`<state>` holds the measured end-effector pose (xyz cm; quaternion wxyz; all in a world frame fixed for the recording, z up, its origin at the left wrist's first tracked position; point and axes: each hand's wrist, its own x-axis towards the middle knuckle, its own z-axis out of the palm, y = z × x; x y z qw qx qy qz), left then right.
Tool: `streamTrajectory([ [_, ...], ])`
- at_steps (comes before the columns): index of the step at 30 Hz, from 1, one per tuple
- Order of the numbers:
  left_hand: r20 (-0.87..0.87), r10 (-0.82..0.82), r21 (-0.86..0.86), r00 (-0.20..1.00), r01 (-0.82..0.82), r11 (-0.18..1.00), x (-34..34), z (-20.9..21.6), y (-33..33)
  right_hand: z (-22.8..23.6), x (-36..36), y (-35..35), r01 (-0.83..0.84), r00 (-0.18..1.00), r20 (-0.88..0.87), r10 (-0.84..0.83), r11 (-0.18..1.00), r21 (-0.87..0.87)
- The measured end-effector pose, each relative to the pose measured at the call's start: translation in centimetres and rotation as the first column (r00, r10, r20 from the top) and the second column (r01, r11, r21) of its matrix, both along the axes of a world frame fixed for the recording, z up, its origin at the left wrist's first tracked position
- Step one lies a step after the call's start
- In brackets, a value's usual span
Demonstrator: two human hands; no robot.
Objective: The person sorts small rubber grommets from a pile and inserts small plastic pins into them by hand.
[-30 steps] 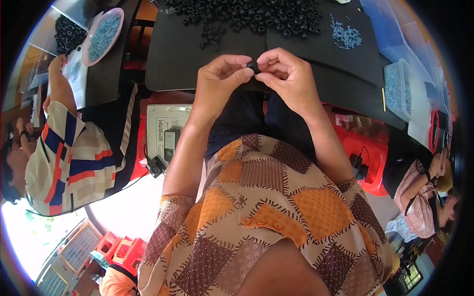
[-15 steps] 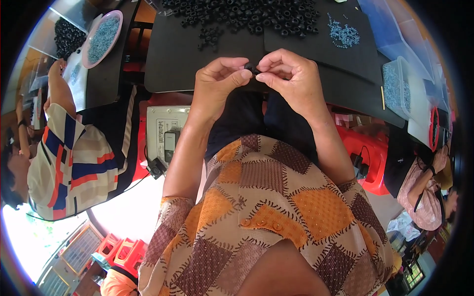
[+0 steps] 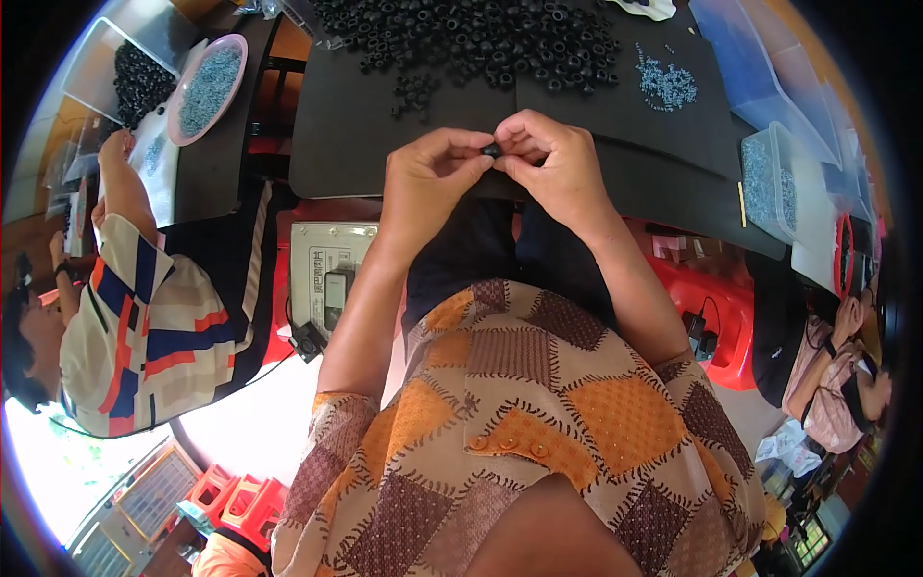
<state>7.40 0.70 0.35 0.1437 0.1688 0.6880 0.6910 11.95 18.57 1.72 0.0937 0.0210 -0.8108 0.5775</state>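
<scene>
My left hand [image 3: 431, 175] and my right hand [image 3: 556, 162] meet above the near edge of the dark table [image 3: 336, 144]. Between their fingertips is a small round black plastic piece [image 3: 492, 150], pinched from both sides. Fingers cover much of it, so I cannot make out any smaller part held against it. Just beyond my hands, a few similar black pieces [image 3: 413, 93] lie loose. They trail off from a big heap of hollow black pieces [image 3: 490, 48] at the far side.
Small bluish parts [image 3: 667, 87] lie scattered at the far right, with a clear tub [image 3: 794, 183] of them beyond. At left, a co-worker's hand [image 3: 117, 144] is near a pink-rimmed plate [image 3: 240, 60] of bluish parts. A red stool [image 3: 735, 332] stands at lower right.
My fingertips have drawn closer together around the black piece, which now shows a rounder side. The whole scene sits slightly lower in view. A pale item shows more at the top right.
</scene>
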Motion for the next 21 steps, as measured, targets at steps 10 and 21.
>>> streamTrajectory([
  [10,-0.351,-0.004,-0.259,0.936,-0.093,0.961,0.3,-0.2,0.9,-0.8,0.1,0.1,0.056,0.997,-0.066,-0.044,0.979,0.195],
  [21,-0.426,0.032,-0.288,0.904,-0.169,0.942,0.7,0.0,1.2,0.6,0.0,0.3,0.009,0.997,0.076,-0.016,0.995,0.098],
])
